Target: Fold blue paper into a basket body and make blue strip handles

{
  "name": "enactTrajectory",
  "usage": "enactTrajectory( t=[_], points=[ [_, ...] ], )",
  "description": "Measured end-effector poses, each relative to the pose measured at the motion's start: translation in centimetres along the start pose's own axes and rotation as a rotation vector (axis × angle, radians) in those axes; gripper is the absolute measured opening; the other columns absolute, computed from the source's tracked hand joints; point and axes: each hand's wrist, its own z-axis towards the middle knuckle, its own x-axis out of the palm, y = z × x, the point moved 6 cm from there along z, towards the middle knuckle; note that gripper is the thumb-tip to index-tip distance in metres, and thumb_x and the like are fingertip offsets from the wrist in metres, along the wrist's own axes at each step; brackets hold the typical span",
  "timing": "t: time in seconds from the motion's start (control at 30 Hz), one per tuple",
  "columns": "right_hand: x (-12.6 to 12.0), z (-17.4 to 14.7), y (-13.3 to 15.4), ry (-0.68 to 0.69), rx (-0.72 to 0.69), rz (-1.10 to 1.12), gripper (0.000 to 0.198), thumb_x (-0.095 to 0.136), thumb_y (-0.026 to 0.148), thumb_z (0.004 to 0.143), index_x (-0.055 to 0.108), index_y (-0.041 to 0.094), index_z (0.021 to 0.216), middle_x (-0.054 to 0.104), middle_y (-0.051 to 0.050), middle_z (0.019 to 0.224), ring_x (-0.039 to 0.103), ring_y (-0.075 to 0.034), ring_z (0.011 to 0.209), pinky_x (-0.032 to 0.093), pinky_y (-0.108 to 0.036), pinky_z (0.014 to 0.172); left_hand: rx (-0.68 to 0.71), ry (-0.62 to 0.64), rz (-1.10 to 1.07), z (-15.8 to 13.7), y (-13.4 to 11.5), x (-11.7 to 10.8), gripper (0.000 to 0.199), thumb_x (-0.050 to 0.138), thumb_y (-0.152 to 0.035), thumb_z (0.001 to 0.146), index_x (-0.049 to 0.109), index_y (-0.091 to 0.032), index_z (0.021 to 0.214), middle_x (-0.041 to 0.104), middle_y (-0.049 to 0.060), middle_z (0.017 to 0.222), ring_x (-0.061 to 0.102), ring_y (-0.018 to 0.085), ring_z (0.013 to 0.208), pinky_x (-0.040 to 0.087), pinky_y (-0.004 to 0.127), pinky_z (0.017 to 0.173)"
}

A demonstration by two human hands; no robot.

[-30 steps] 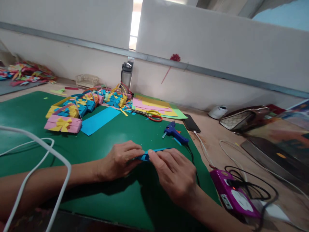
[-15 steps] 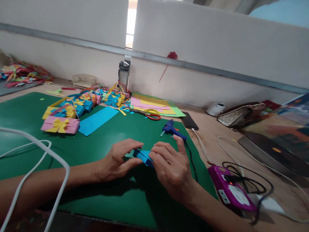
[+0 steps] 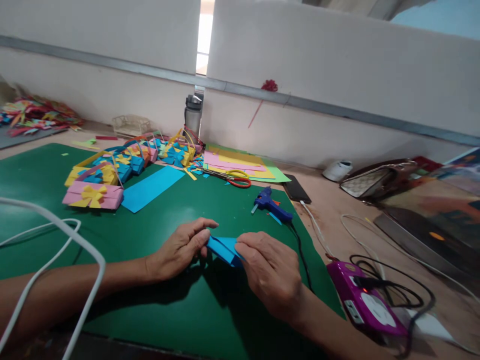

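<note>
A small folded piece of blue paper (image 3: 224,250), shaped like a shallow box, is held between both hands above the green mat (image 3: 150,310). My left hand (image 3: 183,248) pinches its left end between thumb and fingers, with the index finger stretched out above. On the opposite end, my right hand (image 3: 270,267) grips the paper with thumb and fingertips, which partly hide that end. Beyond the right hand lies a blue glue gun (image 3: 270,204) with a clear stick at its back. A flat blue paper strip (image 3: 152,189) rests on the mat.
Several small paper baskets with bows, a pink one (image 3: 93,195) foremost, stand at the left. Scissors (image 3: 238,178) lie by stacked coloured paper (image 3: 243,162). A phone (image 3: 297,189), a purple power strip (image 3: 365,297) and cables are at right. A white cable (image 3: 90,245) crosses the left foreground.
The left thumb and fingers have closed on the paper's left end. My right hand has shifted slightly, its index finger lowered, and the blue paper is tilted more to show its long side.
</note>
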Motion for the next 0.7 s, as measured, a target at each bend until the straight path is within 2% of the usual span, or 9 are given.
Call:
enactTrajectory(
  t=[0.07,0.17,0.27,0.33,0.4,0.53,0.7],
  points=[
    [0.0,0.0,0.1,0.0,-0.011,-0.005,0.017,0.048,0.002,0.081,0.058,0.016,0.085,0.067,-0.008,0.074,0.063,-0.016,0.071,0.051,-0.029,0.064,0.064,0.017,0.001,0.0,-0.2,0.1,0.033,0.033,-0.03,0.095,0.053,-0.012,0.114,0.054,-0.002,0.061,0.053,0.01,0.054,0.042,0.018,0.049],
    [0.0,0.0,0.2,0.001,-0.038,-0.044,0.018,0.047,0.003,0.081,0.057,0.016,0.087,0.068,-0.009,0.075,0.063,-0.017,0.071,0.051,-0.033,0.069,0.234,0.001,0.121,-0.2,-0.9,-0.2,0.03,0.034,-0.024,0.094,0.056,-0.013,0.112,0.058,-0.001,0.067,0.053,0.009,0.056,0.044,0.018,0.052],
    [0.1,-0.1,0.1,0.018,-0.041,-0.087,0.021,0.046,0.001,0.08,0.057,0.016,0.089,0.069,-0.008,0.078,0.063,-0.015,0.07,0.049,-0.035,0.076,0.383,0.001,0.271,-0.7,-1.6,-0.5,0.031,0.035,-0.019,0.092,0.054,-0.014,0.116,0.067,0.006,0.089,0.062,0.013,0.076,0.05,0.022,0.068],
    [0.0,-0.2,0.1,0.022,-0.039,-0.1,0.021,0.045,0.0,0.08,0.057,0.015,0.089,0.069,-0.007,0.078,0.063,-0.015,0.07,0.048,-0.036,0.079,0.466,0.028,0.349,-0.9,-2.0,-0.5,0.032,0.038,-0.019,0.091,0.051,-0.013,0.12,0.067,0.01,0.101,0.063,0.016,0.09,0.05,0.025,0.079],
    [0.0,-0.3,0.1,0.018,-0.043,-0.101,0.02,0.046,0.0,0.079,0.057,0.014,0.089,0.069,-0.008,0.078,0.064,-0.015,0.07,0.047,-0.037,0.081,0.534,0.07,0.37,-1.1,-2.1,-0.4,0.037,0.04,-0.02,0.091,0.046,-0.013,0.126,0.067,0.012,0.106,0.063,0.017,0.094,0.05,0.026,0.082],
    [-0.1,-0.3,0.2,0.019,-0.039,-0.103,0.021,0.045,0.0,0.079,0.056,0.015,0.088,0.069,-0.007,0.078,0.064,-0.014,0.07,0.045,-0.038,0.085,0.6,0.089,0.338,-0.9,-1.6,-0.2,0.042,0.043,-0.022,0.091,0.041,-0.015,0.133,0.066,0.013,0.111,0.065,0.018,0.097,0.052,0.027,0.082],
    [0.0,-0.5,0.4,0.013,-0.045,-0.1,0.02,0.045,0.0,0.08,0.057,0.015,0.087,0.069,-0.007,0.078,0.064,-0.015,0.072,0.043,-0.038,0.086,0.6,0.037,0.311,-0.5,-0.9,-0.2,0.037,0.048,-0.026,0.091,0.05,-0.015,0.127,0.071,0.011,0.101,0.068,0.017,0.087,0.054,0.024,0.077]
  ],
)
